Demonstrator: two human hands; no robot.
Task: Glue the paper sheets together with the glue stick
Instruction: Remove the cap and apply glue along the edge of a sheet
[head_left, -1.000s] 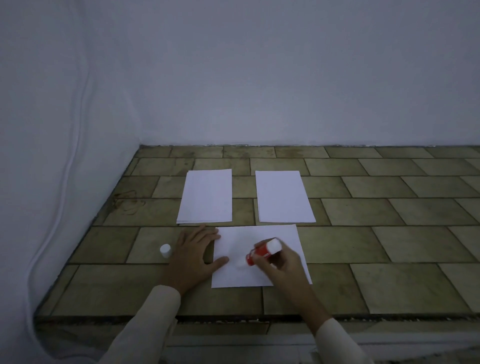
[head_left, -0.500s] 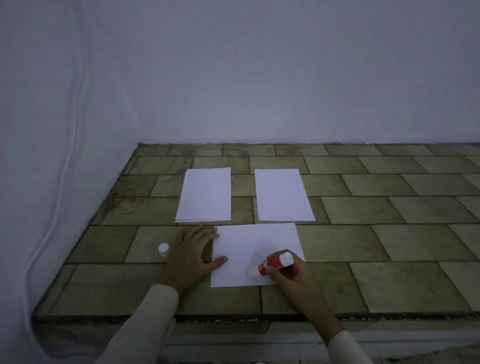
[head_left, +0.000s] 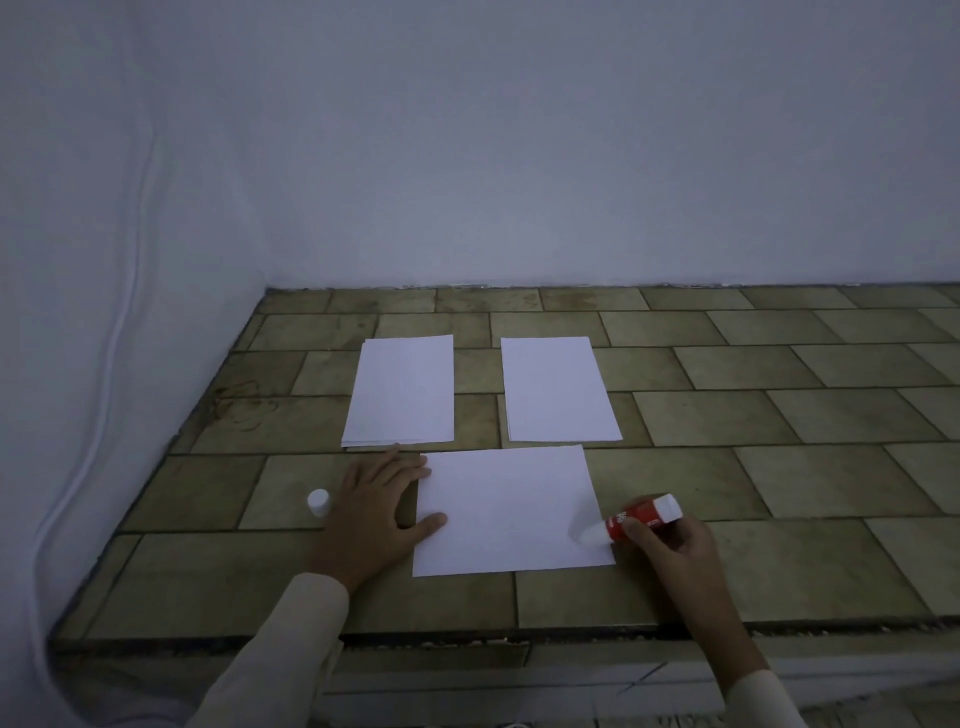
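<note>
A white paper sheet (head_left: 506, 509) lies crosswise on the tiled ledge in front of me. My left hand (head_left: 376, 506) rests flat at its left edge, thumb and fingertips on the paper. My right hand (head_left: 670, 553) grips a red glue stick (head_left: 641, 517) tilted low, its white tip touching the sheet near the right edge. Behind lie two small stacks of white sheets, the left stack (head_left: 402, 389) and the right stack (head_left: 558, 387).
The white glue cap (head_left: 318, 502) stands just left of my left hand. The tiled ledge (head_left: 779, 467) stretches to the right; its front edge drops off near me. White walls close off the back and left side.
My right hand has dragged the glue stick rightward across the sheet, from its middle to its right edge. My left hand stays put on the left edge.
</note>
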